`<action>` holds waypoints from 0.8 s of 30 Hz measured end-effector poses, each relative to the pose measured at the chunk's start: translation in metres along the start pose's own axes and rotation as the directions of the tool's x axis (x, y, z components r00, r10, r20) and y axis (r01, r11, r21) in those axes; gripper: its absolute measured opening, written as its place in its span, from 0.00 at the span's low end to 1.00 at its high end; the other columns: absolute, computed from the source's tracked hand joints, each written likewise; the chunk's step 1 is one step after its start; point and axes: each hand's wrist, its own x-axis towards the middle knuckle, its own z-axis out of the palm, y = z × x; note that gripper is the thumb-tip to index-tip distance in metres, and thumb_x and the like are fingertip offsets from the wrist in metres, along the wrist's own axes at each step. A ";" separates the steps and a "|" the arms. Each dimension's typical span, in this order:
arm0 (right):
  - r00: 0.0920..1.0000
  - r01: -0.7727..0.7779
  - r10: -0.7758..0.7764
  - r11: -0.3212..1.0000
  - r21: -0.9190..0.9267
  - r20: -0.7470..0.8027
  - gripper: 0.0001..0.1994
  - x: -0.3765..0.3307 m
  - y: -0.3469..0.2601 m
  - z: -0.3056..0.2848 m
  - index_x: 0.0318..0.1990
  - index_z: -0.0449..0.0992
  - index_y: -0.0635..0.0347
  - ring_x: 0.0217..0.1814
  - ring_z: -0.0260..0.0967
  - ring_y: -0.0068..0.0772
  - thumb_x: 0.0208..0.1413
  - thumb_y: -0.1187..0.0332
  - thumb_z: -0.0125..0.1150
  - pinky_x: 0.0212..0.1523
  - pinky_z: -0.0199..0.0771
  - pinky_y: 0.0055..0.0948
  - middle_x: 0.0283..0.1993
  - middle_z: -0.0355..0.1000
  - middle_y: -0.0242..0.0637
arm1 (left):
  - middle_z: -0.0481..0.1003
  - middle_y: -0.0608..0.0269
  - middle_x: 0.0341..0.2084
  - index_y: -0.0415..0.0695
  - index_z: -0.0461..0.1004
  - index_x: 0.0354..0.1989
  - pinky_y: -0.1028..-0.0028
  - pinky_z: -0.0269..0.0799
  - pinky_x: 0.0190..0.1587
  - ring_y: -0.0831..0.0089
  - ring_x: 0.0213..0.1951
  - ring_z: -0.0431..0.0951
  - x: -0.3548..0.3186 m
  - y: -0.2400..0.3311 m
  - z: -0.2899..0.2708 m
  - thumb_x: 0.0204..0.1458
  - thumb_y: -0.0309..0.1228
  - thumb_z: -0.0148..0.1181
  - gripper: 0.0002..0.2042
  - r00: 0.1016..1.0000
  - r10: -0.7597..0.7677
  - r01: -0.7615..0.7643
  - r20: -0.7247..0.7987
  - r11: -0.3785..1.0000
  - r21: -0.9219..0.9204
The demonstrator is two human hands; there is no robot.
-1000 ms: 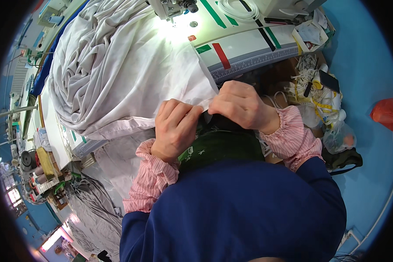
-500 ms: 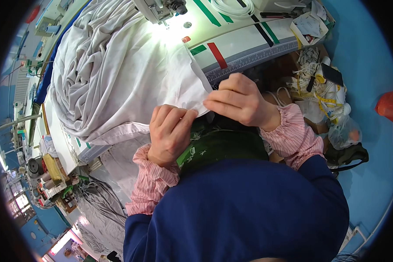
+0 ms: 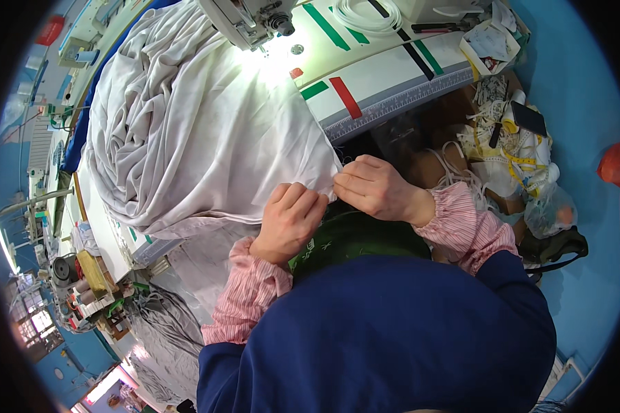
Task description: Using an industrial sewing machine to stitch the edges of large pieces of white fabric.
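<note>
A large pale grey-white fabric point(image 3: 207, 151) lies bunched on the left of the sewing table and stretches flat toward me. My left hand point(image 3: 289, 221) is closed on its near edge, close to the corner. Just right of it, my right hand point(image 3: 375, 187) pinches the corner of the same fabric between thumb and fingers. Both hands hang just past the table's front edge, above my green apron point(image 3: 365, 234). Beyond them the lit sewing machine head point(image 3: 251, 20) stands over the far end of the fabric. The fingertips partly hide the gripped edge.
A ruler strip point(image 3: 406, 96) runs along the table's front edge, with red tape point(image 3: 345, 97) and green tape behind it. A small box of scraps point(image 3: 490, 48) sits at the table's right end. Below it are tangled tapes point(image 3: 517, 148) and a plastic bag point(image 3: 551, 208).
My left hand has moved right and slightly down along the fabric edge. My right hand has come lower and turned flatter, still pinching the corner.
</note>
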 end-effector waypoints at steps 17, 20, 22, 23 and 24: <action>0.996 -0.085 0.087 0.992 0.093 -0.019 0.08 -0.006 0.002 0.012 0.33 0.77 0.65 0.40 0.72 0.33 0.43 0.73 0.61 0.41 0.75 0.31 0.38 0.74 0.35 | 0.71 0.55 0.58 0.40 0.73 0.53 0.61 0.66 0.59 0.60 0.61 0.69 0.024 -0.052 0.019 0.52 0.32 0.62 0.20 0.970 -0.239 0.231 0.048 0.964 0.131; 0.996 -0.080 0.083 0.991 0.104 -0.025 0.08 -0.005 0.003 0.013 0.33 0.77 0.65 0.40 0.72 0.33 0.43 0.73 0.61 0.41 0.75 0.31 0.38 0.74 0.35 | 0.70 0.54 0.59 0.39 0.72 0.54 0.61 0.64 0.60 0.59 0.62 0.68 0.035 -0.074 0.022 0.53 0.32 0.61 0.20 0.970 -0.242 0.236 0.035 0.964 0.126; 0.996 -0.085 0.086 0.992 0.098 -0.006 0.08 -0.006 0.002 0.012 0.33 0.77 0.65 0.40 0.72 0.33 0.43 0.74 0.62 0.41 0.75 0.31 0.37 0.74 0.35 | 0.70 0.52 0.59 0.38 0.71 0.56 0.61 0.62 0.61 0.58 0.63 0.67 0.044 -0.086 0.023 0.54 0.33 0.61 0.21 0.966 -0.256 0.249 0.048 0.962 0.113; 0.997 -0.082 0.083 0.992 0.096 -0.009 0.08 -0.005 0.002 0.013 0.33 0.77 0.65 0.40 0.72 0.33 0.43 0.74 0.62 0.41 0.75 0.31 0.37 0.74 0.35 | 0.70 0.52 0.59 0.38 0.71 0.56 0.61 0.62 0.62 0.57 0.63 0.66 0.050 -0.093 0.023 0.54 0.34 0.60 0.22 0.963 -0.268 0.262 0.037 0.959 0.110; 0.996 -0.076 0.080 0.993 0.086 -0.042 0.06 -0.004 0.002 0.016 0.31 0.76 0.63 0.38 0.71 0.31 0.44 0.73 0.60 0.40 0.73 0.29 0.35 0.72 0.33 | 0.69 0.51 0.59 0.38 0.70 0.56 0.61 0.62 0.62 0.57 0.64 0.66 0.054 -0.100 0.024 0.54 0.34 0.60 0.22 0.960 -0.280 0.276 0.026 0.955 0.106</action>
